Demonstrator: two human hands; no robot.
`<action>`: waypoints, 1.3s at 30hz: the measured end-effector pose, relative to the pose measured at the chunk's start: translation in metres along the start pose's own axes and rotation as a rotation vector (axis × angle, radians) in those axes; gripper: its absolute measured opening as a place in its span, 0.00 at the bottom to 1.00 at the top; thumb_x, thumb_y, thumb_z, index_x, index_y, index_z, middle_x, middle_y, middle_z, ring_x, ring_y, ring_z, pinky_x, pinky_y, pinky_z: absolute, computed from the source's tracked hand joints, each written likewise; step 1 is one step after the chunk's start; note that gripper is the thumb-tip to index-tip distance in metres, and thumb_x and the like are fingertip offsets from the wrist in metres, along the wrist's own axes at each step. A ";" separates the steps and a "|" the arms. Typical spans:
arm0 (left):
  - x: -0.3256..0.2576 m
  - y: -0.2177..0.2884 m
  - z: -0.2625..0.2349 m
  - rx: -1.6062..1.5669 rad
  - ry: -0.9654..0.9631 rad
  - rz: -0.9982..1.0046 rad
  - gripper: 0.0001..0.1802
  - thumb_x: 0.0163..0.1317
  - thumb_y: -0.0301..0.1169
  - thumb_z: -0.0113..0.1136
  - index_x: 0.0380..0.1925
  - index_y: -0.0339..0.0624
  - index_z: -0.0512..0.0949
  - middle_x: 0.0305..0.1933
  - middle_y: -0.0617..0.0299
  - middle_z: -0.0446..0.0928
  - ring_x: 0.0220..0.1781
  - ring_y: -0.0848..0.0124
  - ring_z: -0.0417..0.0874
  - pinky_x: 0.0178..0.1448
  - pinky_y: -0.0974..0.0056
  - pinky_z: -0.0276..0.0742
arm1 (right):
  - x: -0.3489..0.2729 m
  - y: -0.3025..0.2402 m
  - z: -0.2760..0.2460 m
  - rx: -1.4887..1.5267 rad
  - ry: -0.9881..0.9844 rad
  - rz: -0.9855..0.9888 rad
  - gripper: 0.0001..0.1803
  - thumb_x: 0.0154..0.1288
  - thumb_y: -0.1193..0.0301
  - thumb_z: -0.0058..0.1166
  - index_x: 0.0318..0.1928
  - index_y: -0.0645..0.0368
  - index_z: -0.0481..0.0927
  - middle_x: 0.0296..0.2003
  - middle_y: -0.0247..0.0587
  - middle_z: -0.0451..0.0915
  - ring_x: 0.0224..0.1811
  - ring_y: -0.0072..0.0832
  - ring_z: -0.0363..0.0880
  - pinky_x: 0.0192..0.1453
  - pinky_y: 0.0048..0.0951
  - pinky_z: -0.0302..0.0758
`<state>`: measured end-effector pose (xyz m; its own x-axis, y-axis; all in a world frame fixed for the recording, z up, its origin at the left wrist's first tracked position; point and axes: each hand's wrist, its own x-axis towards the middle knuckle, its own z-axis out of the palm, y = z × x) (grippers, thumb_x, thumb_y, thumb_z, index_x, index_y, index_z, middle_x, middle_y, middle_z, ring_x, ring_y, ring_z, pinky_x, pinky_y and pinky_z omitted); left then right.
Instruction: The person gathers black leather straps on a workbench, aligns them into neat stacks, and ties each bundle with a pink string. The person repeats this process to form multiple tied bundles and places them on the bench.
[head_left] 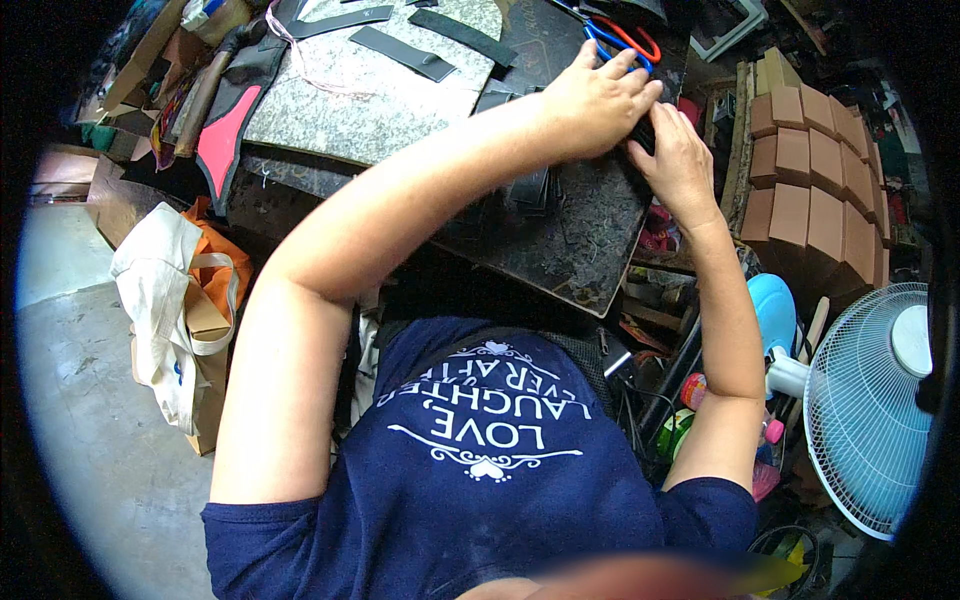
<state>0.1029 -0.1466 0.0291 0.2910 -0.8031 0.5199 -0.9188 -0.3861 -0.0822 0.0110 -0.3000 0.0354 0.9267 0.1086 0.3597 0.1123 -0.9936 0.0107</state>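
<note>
Both arms reach over the far right part of a dark worktable. My left hand has its fingers stretched and spread, close below a pair of scissors with red and blue handles. Just to its right, my right hand curls its thumb and fingers around something dark, mostly hidden between the two hands. Small black pieces lie in a pile under my left forearm. Grey-black strips rest on a speckled stone slab, left of my left hand.
Stacked brown boxes stand right of the table, with a white and blue fan nearer me. A hammer-like handled tool and a pink-and-black piece lie at the slab's left. A white cloth bag stands on the floor at left.
</note>
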 end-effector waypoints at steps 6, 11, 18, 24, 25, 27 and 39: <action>0.015 -0.030 0.027 0.004 -0.062 0.198 0.18 0.57 0.31 0.55 0.49 0.40 0.75 0.53 0.57 0.75 0.58 0.61 0.75 0.55 0.55 0.74 | 0.002 0.015 -0.027 -0.009 -0.117 0.054 0.29 0.55 0.67 0.63 0.58 0.52 0.72 0.47 0.41 0.77 0.51 0.39 0.76 0.53 0.38 0.74; 0.010 -0.031 0.040 -0.097 -0.024 0.119 0.17 0.57 0.34 0.54 0.45 0.39 0.77 0.47 0.56 0.77 0.53 0.60 0.78 0.50 0.62 0.78 | -0.002 0.019 0.006 0.033 0.025 -0.105 0.35 0.57 0.67 0.61 0.65 0.58 0.64 0.55 0.48 0.72 0.58 0.43 0.70 0.62 0.42 0.67; 0.002 -0.032 0.042 -0.209 -0.089 0.114 0.36 0.55 0.40 0.62 0.64 0.40 0.65 0.57 0.51 0.73 0.59 0.54 0.74 0.60 0.52 0.72 | -0.012 0.036 0.007 0.005 -0.023 -0.170 0.39 0.60 0.61 0.59 0.69 0.58 0.59 0.63 0.50 0.67 0.65 0.43 0.65 0.68 0.45 0.61; 0.000 -0.027 -0.003 0.034 0.093 0.028 0.26 0.57 0.36 0.56 0.56 0.39 0.71 0.50 0.54 0.75 0.58 0.57 0.73 0.60 0.46 0.68 | 0.000 0.023 -0.009 0.242 -0.103 0.141 0.22 0.62 0.67 0.57 0.57 0.56 0.76 0.43 0.47 0.80 0.45 0.42 0.80 0.50 0.37 0.75; -0.001 -0.024 -0.019 0.115 0.166 0.009 0.23 0.56 0.35 0.57 0.51 0.38 0.74 0.46 0.55 0.75 0.56 0.58 0.73 0.59 0.49 0.69 | 0.009 0.021 -0.009 0.341 -0.057 0.177 0.19 0.63 0.68 0.56 0.53 0.62 0.78 0.39 0.43 0.83 0.41 0.37 0.82 0.47 0.33 0.75; -0.005 -0.017 -0.054 -0.043 0.357 -0.101 0.15 0.52 0.34 0.60 0.40 0.40 0.77 0.41 0.57 0.74 0.50 0.60 0.74 0.53 0.57 0.71 | 0.025 0.022 -0.022 0.758 -0.237 0.481 0.17 0.63 0.69 0.55 0.50 0.65 0.79 0.36 0.38 0.84 0.36 0.28 0.82 0.43 0.26 0.76; -0.076 0.008 -0.092 -2.062 0.678 -0.963 0.19 0.69 0.42 0.55 0.49 0.38 0.71 0.44 0.60 0.76 0.47 0.72 0.79 0.56 0.66 0.74 | 0.053 -0.114 -0.054 1.241 -0.258 0.233 0.19 0.64 0.76 0.56 0.55 0.69 0.75 0.47 0.39 0.79 0.49 0.22 0.76 0.57 0.24 0.71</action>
<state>0.0485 -0.0471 0.0667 0.9270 -0.3750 0.0113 0.2769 0.7041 0.6539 0.0277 -0.1823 0.1032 0.9959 0.0782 0.0451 0.0674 -0.3121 -0.9477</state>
